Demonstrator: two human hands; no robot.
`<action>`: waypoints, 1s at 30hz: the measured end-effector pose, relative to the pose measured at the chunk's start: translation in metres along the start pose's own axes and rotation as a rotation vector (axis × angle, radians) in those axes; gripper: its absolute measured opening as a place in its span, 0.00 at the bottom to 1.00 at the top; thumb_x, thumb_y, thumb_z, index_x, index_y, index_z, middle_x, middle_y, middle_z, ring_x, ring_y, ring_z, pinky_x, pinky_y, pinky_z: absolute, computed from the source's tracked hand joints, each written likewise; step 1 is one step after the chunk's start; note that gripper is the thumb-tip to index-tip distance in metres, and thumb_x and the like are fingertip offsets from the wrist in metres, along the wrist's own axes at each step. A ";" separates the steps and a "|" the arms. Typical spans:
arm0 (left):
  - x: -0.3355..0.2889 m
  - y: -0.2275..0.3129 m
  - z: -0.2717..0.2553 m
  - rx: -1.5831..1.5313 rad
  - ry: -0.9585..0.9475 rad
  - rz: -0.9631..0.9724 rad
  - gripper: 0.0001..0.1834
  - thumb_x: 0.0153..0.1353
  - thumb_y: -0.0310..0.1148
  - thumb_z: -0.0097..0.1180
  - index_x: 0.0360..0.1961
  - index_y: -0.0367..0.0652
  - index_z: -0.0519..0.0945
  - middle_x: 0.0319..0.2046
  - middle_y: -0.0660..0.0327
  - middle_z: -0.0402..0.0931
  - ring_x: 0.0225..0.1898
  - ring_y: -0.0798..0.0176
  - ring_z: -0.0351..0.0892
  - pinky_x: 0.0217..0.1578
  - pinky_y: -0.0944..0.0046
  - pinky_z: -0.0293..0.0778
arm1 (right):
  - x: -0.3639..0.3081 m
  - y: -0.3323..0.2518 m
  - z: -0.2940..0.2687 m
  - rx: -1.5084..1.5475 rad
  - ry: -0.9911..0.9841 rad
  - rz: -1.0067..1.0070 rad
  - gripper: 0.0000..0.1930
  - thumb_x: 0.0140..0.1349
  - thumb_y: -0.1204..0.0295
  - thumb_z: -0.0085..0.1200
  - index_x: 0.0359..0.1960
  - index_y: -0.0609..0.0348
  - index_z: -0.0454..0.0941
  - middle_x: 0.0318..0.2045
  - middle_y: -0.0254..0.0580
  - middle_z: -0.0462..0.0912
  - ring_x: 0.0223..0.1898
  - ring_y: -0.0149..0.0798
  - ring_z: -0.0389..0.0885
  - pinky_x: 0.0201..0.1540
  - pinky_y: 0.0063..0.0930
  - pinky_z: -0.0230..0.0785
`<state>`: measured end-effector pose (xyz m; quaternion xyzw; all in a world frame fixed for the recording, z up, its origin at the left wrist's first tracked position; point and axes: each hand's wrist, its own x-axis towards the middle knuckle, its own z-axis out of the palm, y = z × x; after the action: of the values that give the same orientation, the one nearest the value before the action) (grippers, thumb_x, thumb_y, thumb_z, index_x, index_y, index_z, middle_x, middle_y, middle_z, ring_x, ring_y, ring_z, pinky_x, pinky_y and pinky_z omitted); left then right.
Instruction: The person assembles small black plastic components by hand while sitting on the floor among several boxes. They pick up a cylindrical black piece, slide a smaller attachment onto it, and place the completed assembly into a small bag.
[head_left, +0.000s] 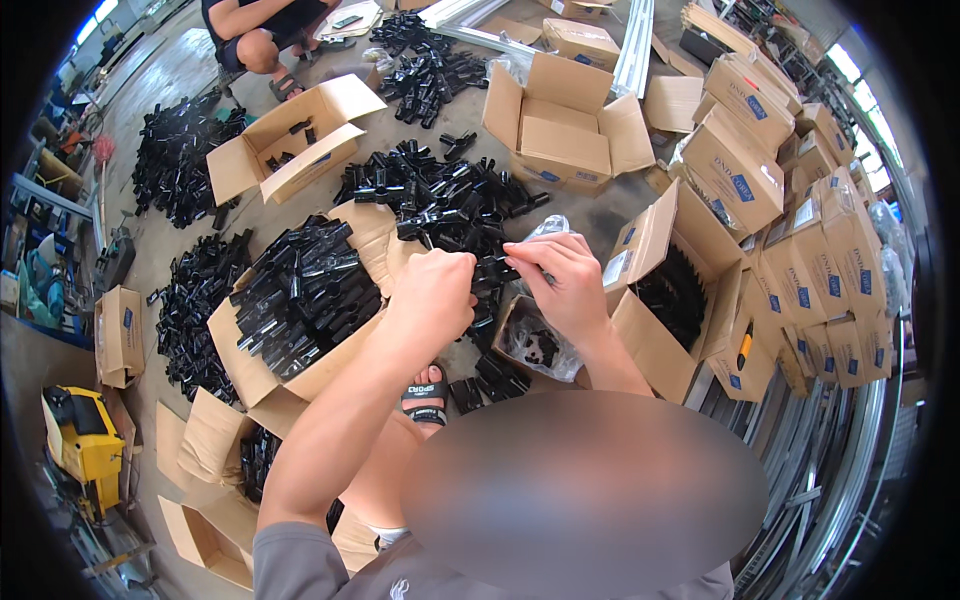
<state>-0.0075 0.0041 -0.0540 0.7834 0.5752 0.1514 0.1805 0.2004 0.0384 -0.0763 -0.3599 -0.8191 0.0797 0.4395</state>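
My left hand is closed in a loose fist, its fingers curled round something hidden from this side. A short way to its right, my right hand pinches thumb and forefinger together; what they grip is too small to name. Both hands hang over a heap of shiny black plastic fittings on the floor. Left of my left arm stands an open carton packed with longer black pieces in clear wrap. Under my right hand, a small box lined with a clear plastic bag holds small black parts.
At right, an open carton holds dark toothed parts, beside stacked cartons and metal rails. More open cartons and black heaps lie ahead. Another person crouches at far left. A yellow case stands at left.
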 end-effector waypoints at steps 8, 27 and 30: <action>-0.009 -0.005 -0.001 -0.030 0.049 0.014 0.09 0.48 0.25 0.70 0.30 0.34 0.85 0.30 0.42 0.85 0.37 0.39 0.87 0.42 0.46 0.84 | -0.002 -0.009 -0.007 -0.112 -0.056 -0.064 0.05 0.59 0.71 0.69 0.36 0.53 0.89 0.34 0.33 0.89 0.43 0.38 0.85 0.49 0.34 0.73; -0.010 -0.006 0.001 -0.086 0.086 0.091 0.30 0.54 0.31 0.72 0.60 0.43 0.80 0.28 0.45 0.84 0.35 0.40 0.86 0.42 0.46 0.78 | -0.014 -0.003 -0.010 0.315 0.026 0.389 0.19 0.64 0.73 0.67 0.56 0.60 0.81 0.48 0.41 0.86 0.51 0.42 0.85 0.56 0.38 0.78; -0.010 0.017 -0.024 -0.238 0.020 0.079 0.38 0.57 0.32 0.71 0.70 0.55 0.73 0.25 0.45 0.82 0.32 0.39 0.84 0.39 0.46 0.77 | -0.029 0.015 -0.022 0.817 -0.041 0.684 0.27 0.67 0.72 0.66 0.66 0.63 0.73 0.52 0.42 0.84 0.52 0.37 0.84 0.58 0.35 0.79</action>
<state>-0.0063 -0.0071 -0.0247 0.7767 0.5237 0.2334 0.2606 0.2355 0.0262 -0.0887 -0.4042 -0.5655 0.5380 0.4768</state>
